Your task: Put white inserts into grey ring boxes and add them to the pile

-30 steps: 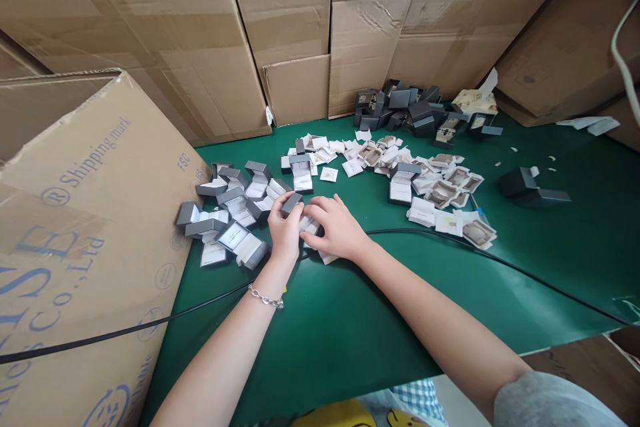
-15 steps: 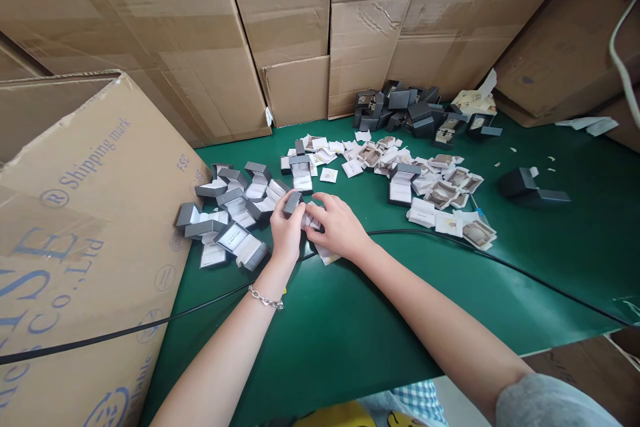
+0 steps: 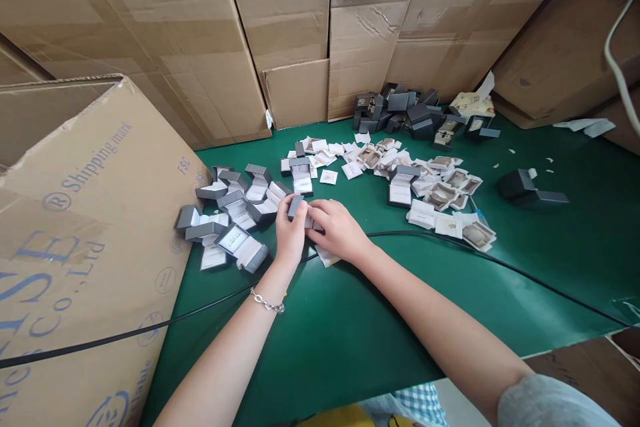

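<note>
My left hand and my right hand meet over a small grey jewellery box on the green table. Both hands have fingers curled round the box, whose grey lid sticks up between the thumbs. A white card lies under my right palm. A silver bracelet sits on my left wrist. To the left of my hands lies a heap of open grey boxes with white linings.
White and beige insert cards are scattered right of centre. Dark closed boxes pile at the back, one more at the right. A black cable crosses the table. A large carton stands left; cartons wall the back.
My hands have drawn closer together around the small grey box, and the right fingers have curled in tighter. The view has shifted slightly.
</note>
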`<state>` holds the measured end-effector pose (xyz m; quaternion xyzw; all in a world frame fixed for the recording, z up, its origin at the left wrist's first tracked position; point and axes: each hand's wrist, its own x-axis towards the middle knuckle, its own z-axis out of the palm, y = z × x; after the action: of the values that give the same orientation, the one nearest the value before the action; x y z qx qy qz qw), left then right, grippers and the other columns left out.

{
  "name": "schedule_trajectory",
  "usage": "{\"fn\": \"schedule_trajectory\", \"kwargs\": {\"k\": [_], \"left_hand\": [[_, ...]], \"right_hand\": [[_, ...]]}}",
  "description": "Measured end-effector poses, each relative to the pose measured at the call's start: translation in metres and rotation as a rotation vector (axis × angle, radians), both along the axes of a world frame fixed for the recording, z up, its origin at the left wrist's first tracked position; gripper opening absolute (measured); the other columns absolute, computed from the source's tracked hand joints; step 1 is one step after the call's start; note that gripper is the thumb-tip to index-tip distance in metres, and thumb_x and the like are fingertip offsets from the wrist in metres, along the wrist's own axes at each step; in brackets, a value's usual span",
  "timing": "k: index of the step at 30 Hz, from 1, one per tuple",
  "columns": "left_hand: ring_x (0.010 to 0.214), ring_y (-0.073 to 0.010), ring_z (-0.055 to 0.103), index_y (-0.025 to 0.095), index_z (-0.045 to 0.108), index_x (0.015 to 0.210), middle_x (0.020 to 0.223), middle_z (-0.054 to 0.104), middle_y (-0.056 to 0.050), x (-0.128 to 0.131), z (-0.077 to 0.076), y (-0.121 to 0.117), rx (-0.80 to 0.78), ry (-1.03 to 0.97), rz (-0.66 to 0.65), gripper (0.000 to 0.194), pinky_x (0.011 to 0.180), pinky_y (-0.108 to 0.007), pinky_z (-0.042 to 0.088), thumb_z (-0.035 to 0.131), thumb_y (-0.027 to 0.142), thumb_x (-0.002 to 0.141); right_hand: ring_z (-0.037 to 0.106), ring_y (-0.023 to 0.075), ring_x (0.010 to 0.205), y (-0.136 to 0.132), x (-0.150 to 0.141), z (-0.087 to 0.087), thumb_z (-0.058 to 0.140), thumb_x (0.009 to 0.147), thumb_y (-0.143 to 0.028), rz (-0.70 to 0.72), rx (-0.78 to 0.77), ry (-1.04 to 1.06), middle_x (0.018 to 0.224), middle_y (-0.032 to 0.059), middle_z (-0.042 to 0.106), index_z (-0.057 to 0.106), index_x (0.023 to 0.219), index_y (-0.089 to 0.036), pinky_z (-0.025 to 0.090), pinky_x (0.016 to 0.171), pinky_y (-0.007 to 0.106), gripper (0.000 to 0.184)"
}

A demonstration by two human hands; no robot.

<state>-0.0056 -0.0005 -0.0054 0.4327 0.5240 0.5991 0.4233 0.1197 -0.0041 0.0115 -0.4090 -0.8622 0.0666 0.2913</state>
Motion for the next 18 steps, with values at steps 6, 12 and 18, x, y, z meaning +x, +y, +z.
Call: {"fn": "schedule_trajectory", "kwargs": {"k": [6, 12, 18], "left_hand": [[0.097, -0.0215, 0.057, 0.020, 0.058, 0.102, 0.105, 0.060, -0.006, -0.0005, -0.0026, 0.0003, -0.003, -0.015, 0.012, 0.041, 0.086, -0.033, 0.045, 0.062, 0.053, 0.079], [0.095, -0.0201, 0.057, 0.020, 0.059, 0.101, 0.102, 0.061, -0.005, -0.0008, -0.0031, 0.0003, 0.013, -0.004, 0.015, 0.039, 0.084, -0.031, 0.045, 0.061, 0.053, 0.080], [0.097, -0.0214, 0.058, 0.019, 0.058, 0.101, 0.103, 0.060, -0.006, -0.0016, -0.0044, -0.0006, 0.019, 0.002, 0.009, 0.040, 0.085, -0.032, 0.046, 0.060, 0.053, 0.082]], "right_hand": [[0.054, 0.0241, 0.104, -0.0028, -0.0015, -0.0033, 0.058, 0.082, -0.009, 0.028, 0.006, 0.112, 0.114, 0.0097, 0.056, 0.056, 0.112, -0.017, 0.033, 0.106, 0.053, 0.031], [0.054, 0.0225, 0.105, -0.0008, 0.0002, -0.0043, 0.059, 0.083, -0.008, 0.063, -0.015, 0.131, 0.113, 0.0100, 0.056, 0.057, 0.113, -0.015, 0.035, 0.107, 0.048, 0.031], [0.053, 0.0207, 0.106, -0.0008, 0.0012, -0.0016, 0.058, 0.085, -0.006, 0.095, -0.058, 0.117, 0.118, 0.0101, 0.054, 0.055, 0.115, -0.015, 0.044, 0.099, 0.037, 0.032]]}}
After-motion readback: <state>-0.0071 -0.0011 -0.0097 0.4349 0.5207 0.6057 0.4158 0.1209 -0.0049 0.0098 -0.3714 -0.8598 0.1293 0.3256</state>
